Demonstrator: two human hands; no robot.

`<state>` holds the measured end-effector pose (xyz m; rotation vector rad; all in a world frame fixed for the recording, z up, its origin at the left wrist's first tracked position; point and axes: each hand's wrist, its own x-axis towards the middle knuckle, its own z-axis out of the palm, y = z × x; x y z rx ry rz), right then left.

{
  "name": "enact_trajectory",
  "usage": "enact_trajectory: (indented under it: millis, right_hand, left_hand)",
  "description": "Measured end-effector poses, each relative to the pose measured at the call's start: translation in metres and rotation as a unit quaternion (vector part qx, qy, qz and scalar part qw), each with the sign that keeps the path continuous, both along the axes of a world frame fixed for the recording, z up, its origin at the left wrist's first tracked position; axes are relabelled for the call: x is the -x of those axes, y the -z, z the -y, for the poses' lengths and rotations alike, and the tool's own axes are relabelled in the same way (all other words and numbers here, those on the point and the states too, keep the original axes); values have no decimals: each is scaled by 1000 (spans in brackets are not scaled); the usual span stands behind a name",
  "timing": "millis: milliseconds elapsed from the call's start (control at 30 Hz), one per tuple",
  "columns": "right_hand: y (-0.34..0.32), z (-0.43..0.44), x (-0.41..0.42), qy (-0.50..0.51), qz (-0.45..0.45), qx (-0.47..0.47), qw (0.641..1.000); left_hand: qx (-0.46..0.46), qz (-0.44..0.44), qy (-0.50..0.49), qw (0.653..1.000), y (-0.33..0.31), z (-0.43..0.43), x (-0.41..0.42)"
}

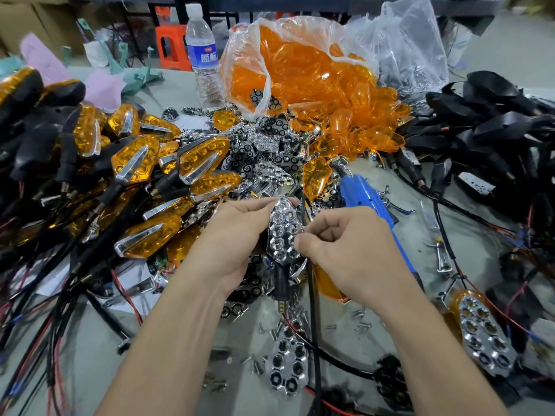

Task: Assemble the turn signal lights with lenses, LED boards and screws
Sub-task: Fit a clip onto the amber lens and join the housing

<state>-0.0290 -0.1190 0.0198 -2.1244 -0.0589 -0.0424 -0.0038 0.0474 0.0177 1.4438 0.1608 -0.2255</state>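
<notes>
the left hand [237, 235] is gripping an unfinished turn signal light [283, 232] from its left side, fingers curling round the body and the thumb lying near the pointed tip. the light is sitting above the middle of the grey table [405, 235], its chrome honeycomb face turning upward with no lens on it and its black stem pointing toward the person. the right hand [345, 247] is pinching at the light's right edge with thumb and forefinger, the other fingers curling in; whether a screw is sitting between the fingertips is too small to tell. a blue electric screwdriver [365, 199] is lying just beyond the right hand. finished amber lights [141, 163] are piling up on the left, black housings [492, 121] on the right. a plastic bag of orange lenses [300, 64] is spilling open at the back beside a water bottle [202, 52]. loose screws [360, 322] are lying near a bare chrome reflector [288, 364].
</notes>
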Motion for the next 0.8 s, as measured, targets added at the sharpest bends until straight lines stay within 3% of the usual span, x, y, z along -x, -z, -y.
enact_trajectory:
  millis: [400,633,800]
  right_hand:
    - [-1,-6,3,133,-34,43,990]
    - [-2,-6,3,140,-15,52,989]
    - [4,-10,4,117,-12,-10,993]
  left_hand:
    - [6,-6,0,1000,1,4,2]
    - [6,32,-19,999,2,7,1]
    - [24,60,-69,996,3,4,-2]
